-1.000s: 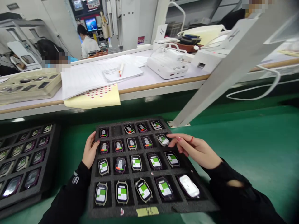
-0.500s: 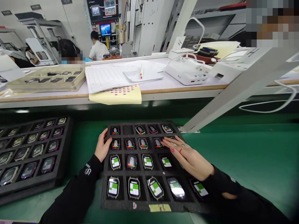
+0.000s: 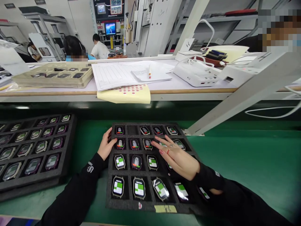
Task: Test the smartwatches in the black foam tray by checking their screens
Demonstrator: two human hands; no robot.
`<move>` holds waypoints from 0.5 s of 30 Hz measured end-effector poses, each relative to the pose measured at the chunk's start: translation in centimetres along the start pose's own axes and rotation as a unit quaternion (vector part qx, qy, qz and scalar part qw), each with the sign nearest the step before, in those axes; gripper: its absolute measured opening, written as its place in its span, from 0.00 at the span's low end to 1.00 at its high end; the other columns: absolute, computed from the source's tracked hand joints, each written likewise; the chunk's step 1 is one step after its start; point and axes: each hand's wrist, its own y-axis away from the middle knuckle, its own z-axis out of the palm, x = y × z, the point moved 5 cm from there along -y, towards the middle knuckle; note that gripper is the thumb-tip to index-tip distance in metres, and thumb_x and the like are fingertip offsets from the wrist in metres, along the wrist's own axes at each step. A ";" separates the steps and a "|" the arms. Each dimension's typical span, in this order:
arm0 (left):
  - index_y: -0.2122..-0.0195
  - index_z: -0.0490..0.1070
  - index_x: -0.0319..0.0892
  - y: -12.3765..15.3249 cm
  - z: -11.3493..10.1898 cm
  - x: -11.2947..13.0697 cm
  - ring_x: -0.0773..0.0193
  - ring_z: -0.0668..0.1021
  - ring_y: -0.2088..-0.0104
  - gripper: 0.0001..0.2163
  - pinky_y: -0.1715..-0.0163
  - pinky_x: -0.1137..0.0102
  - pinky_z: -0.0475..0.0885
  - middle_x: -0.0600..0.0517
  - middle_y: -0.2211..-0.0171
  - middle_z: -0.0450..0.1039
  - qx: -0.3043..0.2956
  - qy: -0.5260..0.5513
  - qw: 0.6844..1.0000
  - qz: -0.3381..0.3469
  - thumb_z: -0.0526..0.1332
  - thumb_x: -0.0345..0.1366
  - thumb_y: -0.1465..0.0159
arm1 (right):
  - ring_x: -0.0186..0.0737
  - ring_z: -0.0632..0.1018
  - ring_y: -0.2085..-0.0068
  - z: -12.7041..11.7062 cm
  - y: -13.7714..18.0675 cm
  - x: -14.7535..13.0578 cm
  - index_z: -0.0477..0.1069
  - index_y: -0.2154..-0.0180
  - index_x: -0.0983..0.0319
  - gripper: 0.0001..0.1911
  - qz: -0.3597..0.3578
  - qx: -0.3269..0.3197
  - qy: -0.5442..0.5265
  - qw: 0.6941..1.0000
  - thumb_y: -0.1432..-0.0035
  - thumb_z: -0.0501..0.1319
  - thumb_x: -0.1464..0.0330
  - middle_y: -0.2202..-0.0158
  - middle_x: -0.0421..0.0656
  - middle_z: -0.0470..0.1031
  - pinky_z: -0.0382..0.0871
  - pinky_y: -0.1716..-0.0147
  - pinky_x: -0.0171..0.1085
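A black foam tray [image 3: 131, 204] with several lit smartwatch bodies in its pockets lies on the green mat in front of me. One pocket in the far row [image 3: 132, 129] holds nothing. My left hand [image 3: 106, 147] grips the tray's left edge, thumb over the rim near a watch [image 3: 120, 143]. My right hand [image 3: 176, 154] lies flat and open over the tray's middle-right pockets, fingers spread, fingertips reaching toward a watch in the second row [image 3: 147, 143]. It holds nothing.
A second black tray [image 3: 61, 175] of watches sits at the left. Behind runs a white bench with a beige tray [image 3: 50, 82], papers [image 3: 113, 75], a yellow sheet [image 3: 127, 96] and a white device [image 3: 196, 74]. A slanted white post [image 3: 237, 97] crosses the right. People work at the back.
My right hand slid leftward across the tray, from its right edge to the middle pockets. The left hand stayed on the left rim. The camera view shifted left and up.
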 end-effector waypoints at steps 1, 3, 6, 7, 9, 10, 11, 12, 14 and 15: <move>0.37 0.56 0.45 0.0 0.0 0.0 0.53 0.63 0.36 0.30 0.37 0.59 0.60 0.44 0.36 0.57 -0.007 0.002 1.000 -0.003 0.60 0.37 0.41 | 0.50 0.62 0.36 0.6 -0.2 -0.1 0.66 0.41 0.68 0.23 -0.004 -0.007 0.001 1.000 0.29 0.42 0.71 0.44 0.50 0.71 0.54 0.37 0.61; 0.35 0.53 0.44 0.0 0.1 -0.1 0.52 0.62 0.36 0.32 0.37 0.59 0.60 0.44 0.35 0.55 -0.019 0.003 1.000 -0.011 0.60 0.37 0.41 | 0.51 0.62 0.37 1.7 -0.5 -0.2 0.67 0.42 0.69 0.23 -0.007 -0.022 0.011 1.000 0.29 0.41 0.71 0.46 0.51 0.73 0.54 0.38 0.62; 0.33 0.48 0.45 0.3 0.2 -0.3 0.51 0.62 0.36 0.36 0.37 0.58 0.59 0.43 0.34 0.52 -0.032 -0.007 0.999 -0.024 0.61 0.38 0.42 | 0.51 0.62 0.37 2.1 -0.8 -0.4 0.69 0.44 0.69 0.24 -0.010 -0.025 0.029 0.999 0.29 0.40 0.70 0.46 0.51 0.73 0.53 0.37 0.61; 0.33 0.46 0.45 0.3 0.3 -0.4 0.50 0.61 0.35 0.37 0.36 0.57 0.58 0.44 0.34 0.52 -0.036 -0.011 0.999 -0.027 0.61 0.38 0.42 | 0.51 0.62 0.36 2.0 -1.0 -0.7 0.69 0.44 0.69 0.24 -0.014 -0.021 0.031 0.999 0.29 0.40 0.71 0.46 0.51 0.73 0.53 0.37 0.61; 0.32 0.45 0.46 0.5 0.3 -0.4 0.50 0.59 0.34 0.39 0.35 0.56 0.55 0.45 0.33 0.51 -0.046 -0.022 0.998 -0.032 0.62 0.36 0.43 | 0.49 0.62 0.36 1.4 -1.6 -1.7 0.68 0.43 0.69 0.24 -0.026 -0.016 0.024 0.999 0.29 0.40 0.71 0.46 0.52 0.73 0.52 0.36 0.59; 0.32 0.44 0.46 0.5 0.3 -0.4 0.50 0.57 0.34 0.40 0.35 0.57 0.54 0.45 0.33 0.50 -0.052 -0.027 0.998 -0.033 0.62 0.34 0.44 | 0.49 0.62 0.36 1.1 -2.0 -2.3 0.67 0.42 0.69 0.24 -0.033 -0.016 0.017 0.999 0.29 0.40 0.71 0.46 0.52 0.73 0.51 0.36 0.59; 0.31 0.42 0.46 0.5 0.4 -0.3 0.50 0.56 0.33 0.41 0.34 0.57 0.52 0.46 0.32 0.48 -0.059 -0.033 0.997 -0.033 0.61 0.33 0.44 | 0.49 0.61 0.36 0.9 -2.4 -3.0 0.65 0.41 0.70 0.23 -0.040 -0.018 0.009 0.999 0.29 0.41 0.71 0.45 0.52 0.72 0.50 0.35 0.59; 0.31 0.41 0.45 0.5 0.4 -0.3 0.51 0.55 0.33 0.41 0.34 0.57 0.52 0.46 0.32 0.47 -0.065 -0.038 0.997 -0.031 0.60 0.32 0.45 | 0.49 0.61 0.36 0.7 -2.9 -3.6 0.64 0.40 0.71 0.23 -0.046 -0.022 0.002 0.999 0.29 0.41 0.71 0.45 0.53 0.72 0.50 0.35 0.59; 0.31 0.39 0.45 0.5 0.4 -0.1 0.52 0.53 0.32 0.42 0.33 0.58 0.50 0.47 0.31 0.44 -0.074 -0.051 0.996 -0.025 0.59 0.31 0.45 | 0.51 0.61 0.36 0.8 -3.8 -4.6 0.63 0.40 0.72 0.23 -0.056 -0.032 -0.010 0.998 0.29 0.42 0.71 0.45 0.53 0.71 0.50 0.36 0.60; 0.31 0.39 0.45 0.5 0.4 0.0 0.53 0.52 0.32 0.42 0.33 0.58 0.49 0.47 0.30 0.43 -0.076 -0.058 0.995 -0.020 0.59 0.31 0.45 | 0.52 0.61 0.36 1.0 -4.2 -4.9 0.63 0.40 0.71 0.23 -0.058 -0.036 -0.012 0.998 0.29 0.43 0.71 0.45 0.53 0.72 0.50 0.36 0.62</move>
